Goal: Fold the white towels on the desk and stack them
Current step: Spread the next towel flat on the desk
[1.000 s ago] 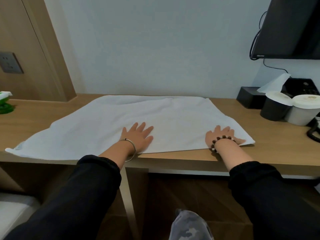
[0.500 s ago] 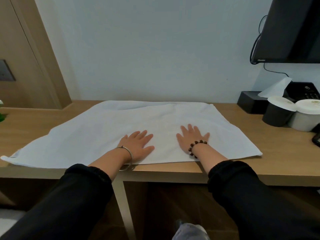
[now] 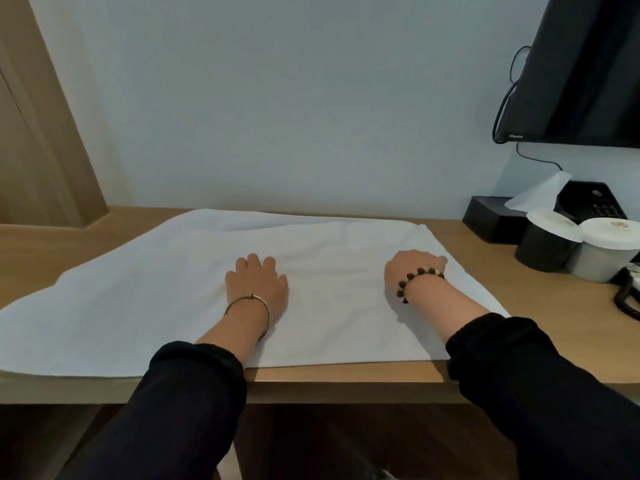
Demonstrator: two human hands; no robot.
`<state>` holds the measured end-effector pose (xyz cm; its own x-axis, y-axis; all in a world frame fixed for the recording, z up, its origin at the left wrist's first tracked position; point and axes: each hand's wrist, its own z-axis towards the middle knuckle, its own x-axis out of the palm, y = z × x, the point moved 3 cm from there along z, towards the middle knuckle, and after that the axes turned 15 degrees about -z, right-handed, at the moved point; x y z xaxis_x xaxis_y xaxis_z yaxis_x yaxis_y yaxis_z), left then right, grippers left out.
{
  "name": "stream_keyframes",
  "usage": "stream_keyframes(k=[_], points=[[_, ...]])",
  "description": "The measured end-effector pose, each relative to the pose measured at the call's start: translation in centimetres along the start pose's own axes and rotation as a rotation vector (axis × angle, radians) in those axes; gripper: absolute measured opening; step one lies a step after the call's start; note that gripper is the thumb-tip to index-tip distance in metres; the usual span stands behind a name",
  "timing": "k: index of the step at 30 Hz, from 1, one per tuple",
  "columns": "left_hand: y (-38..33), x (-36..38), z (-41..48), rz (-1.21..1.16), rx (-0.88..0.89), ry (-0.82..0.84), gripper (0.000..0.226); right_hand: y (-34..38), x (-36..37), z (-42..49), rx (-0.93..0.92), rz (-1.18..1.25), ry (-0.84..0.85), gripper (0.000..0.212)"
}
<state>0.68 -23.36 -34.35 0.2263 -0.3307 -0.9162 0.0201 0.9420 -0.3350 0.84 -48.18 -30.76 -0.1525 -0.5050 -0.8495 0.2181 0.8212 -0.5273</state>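
One white towel (image 3: 166, 299) lies spread out across the wooden desk (image 3: 346, 375), its near edge close to the desk's front edge and its left end running out of view. My left hand (image 3: 256, 282), with a thin bangle at the wrist, rests palm down on the towel's middle. My right hand (image 3: 414, 268), with a bead bracelet, rests palm down on the towel's right part, near its right edge. The fingers of both hands point away and look foreshortened. Neither hand holds any cloth.
At the desk's right back stand a black tissue box (image 3: 491, 220), a black lidded cup (image 3: 543, 244) and a white lidded cup (image 3: 606, 251). A coiled black cord (image 3: 627, 303) lies at the right edge. A dark screen (image 3: 588, 71) hangs on the wall above.
My right hand slid from the towel's middle out to its right side. My left hand moved a little farther back on the towel. The view has come closer to the desk.
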Motion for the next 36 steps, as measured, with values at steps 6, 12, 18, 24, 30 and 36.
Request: stream_keyframes(k=[6,12,18,24,30,36], points=[[0.3,2.3,0.9,-0.033,0.118,0.166,0.063,4.7,-2.1,5.0,-0.351,0.330,-0.160,0.055],[0.7,2.6,1.0,-0.001,0.091,0.274,0.063,6.7,1.2,8.7,-0.513,0.331,-0.087,0.055],[0.4,2.5,1.0,-0.020,0.117,0.277,0.063,0.8,3.9,13.4,-0.066,0.349,0.016,0.054],[0.5,2.4,1.1,-0.019,0.105,0.269,0.064,4.6,0.4,12.3,-0.247,0.404,-0.040,0.054],[0.5,2.5,1.1,-0.044,0.090,0.250,0.064,2.5,0.8,11.0,-0.011,0.565,-0.238,0.041],[0.5,2.4,1.1,-0.060,0.079,0.256,0.064,0.8,2.3,12.4,-0.008,0.432,0.025,0.056]])
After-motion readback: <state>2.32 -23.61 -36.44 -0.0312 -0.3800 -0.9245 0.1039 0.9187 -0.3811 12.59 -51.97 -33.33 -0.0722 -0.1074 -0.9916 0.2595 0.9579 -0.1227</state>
